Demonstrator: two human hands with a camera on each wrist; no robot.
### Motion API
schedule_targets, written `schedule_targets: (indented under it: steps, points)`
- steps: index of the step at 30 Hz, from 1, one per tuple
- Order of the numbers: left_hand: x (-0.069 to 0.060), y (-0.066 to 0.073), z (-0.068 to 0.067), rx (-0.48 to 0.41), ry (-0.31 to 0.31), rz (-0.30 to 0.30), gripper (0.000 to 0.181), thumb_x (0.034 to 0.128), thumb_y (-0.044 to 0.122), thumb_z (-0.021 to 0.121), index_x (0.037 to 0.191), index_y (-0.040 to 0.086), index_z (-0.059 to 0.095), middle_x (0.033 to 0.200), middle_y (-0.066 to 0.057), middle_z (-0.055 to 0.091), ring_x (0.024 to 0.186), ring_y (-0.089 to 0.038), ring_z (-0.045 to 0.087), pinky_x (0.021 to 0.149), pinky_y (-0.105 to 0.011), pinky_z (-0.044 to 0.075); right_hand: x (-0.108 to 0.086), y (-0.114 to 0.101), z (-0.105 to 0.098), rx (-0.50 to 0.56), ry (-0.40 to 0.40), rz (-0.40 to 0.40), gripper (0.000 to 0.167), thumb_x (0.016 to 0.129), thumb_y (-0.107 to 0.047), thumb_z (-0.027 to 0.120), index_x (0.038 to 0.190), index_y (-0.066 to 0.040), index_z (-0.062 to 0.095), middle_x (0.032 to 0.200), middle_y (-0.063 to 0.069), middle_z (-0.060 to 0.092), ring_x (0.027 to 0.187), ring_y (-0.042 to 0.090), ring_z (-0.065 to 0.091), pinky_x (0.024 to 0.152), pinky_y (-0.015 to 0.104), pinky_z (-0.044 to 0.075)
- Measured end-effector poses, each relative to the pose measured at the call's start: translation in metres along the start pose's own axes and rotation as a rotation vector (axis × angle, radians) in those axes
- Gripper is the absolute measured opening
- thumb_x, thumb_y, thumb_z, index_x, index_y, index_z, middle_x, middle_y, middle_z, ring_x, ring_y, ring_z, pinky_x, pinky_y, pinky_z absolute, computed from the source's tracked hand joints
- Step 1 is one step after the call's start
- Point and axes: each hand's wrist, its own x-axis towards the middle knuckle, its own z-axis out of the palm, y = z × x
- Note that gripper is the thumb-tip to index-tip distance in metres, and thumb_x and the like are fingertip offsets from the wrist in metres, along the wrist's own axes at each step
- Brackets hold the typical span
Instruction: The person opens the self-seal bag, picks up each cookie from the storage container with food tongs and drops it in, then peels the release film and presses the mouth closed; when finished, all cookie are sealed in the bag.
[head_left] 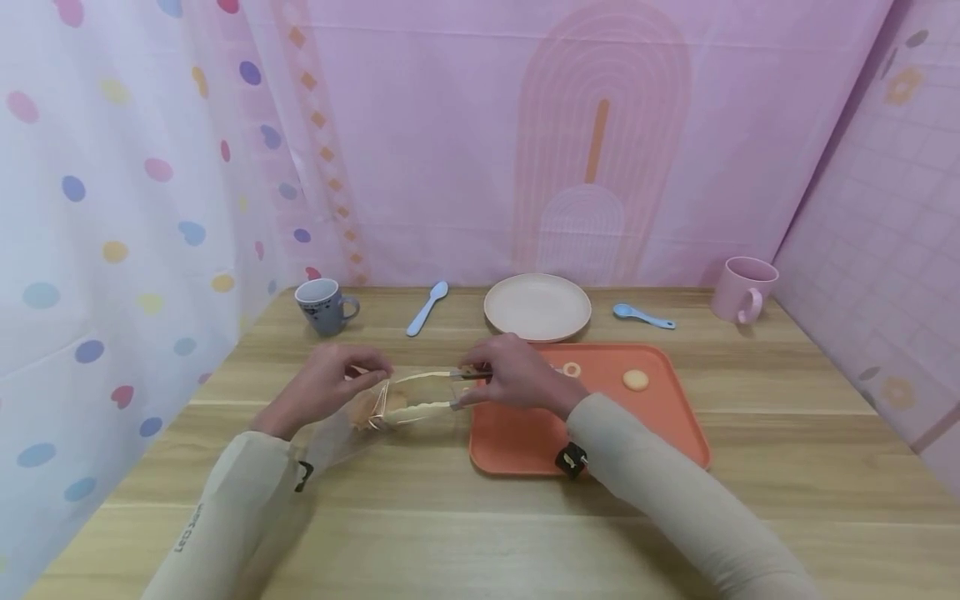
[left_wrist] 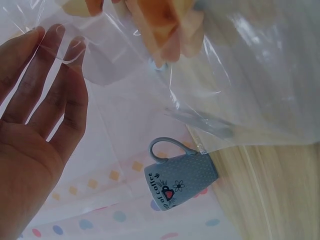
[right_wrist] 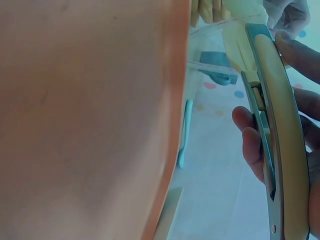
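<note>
Pink curtain (head_left: 435, 125) backs wooden table (head_left: 420, 542); right hand (head_left: 513, 375) grips tongs (right_wrist: 287, 135), left hand (head_left: 330, 385) seemingly pinches clear bag (left_wrist: 250, 75).

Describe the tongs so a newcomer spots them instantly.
On the wooden table, find the orange tray. At its left side, the right hand grips the tongs, which point left toward the clear plastic bag. Two arms with cream ends and a cream-panelled metal handle set them apart from the single-stemmed blue spoons farther back.
</note>
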Motion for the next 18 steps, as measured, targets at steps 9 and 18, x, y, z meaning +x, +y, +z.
schedule_targets:
  steps: [9,18]
  points:
    - [-0.001,-0.003,0.001,0.014,0.009,0.011,0.009,0.0917,0.006,0.070,0.094,0.010,0.077,0.093,-0.003,0.079,0.088,-0.017,0.075,0.073,-0.025,0.059,0.001,-0.002,0.001,-0.029,-0.017,0.008,0.036,0.079,-0.042,0.085,0.082,-0.010,0.067,0.071,0.006,0.055,0.066,0.008,0.042,0.059,0.019,0.031]
    - [-0.001,-0.002,0.002,0.019,0.010,-0.005,0.009,0.0929,0.008,0.070,0.097,0.010,0.077,0.095,-0.003,0.079,0.089,-0.017,0.074,0.073,-0.025,0.058,-0.026,0.009,-0.016,0.013,0.048,0.010,0.030,0.078,-0.041,0.085,0.092,-0.017,0.073,0.073,0.004,0.060,0.064,0.009,0.045,0.061,0.019,0.036]
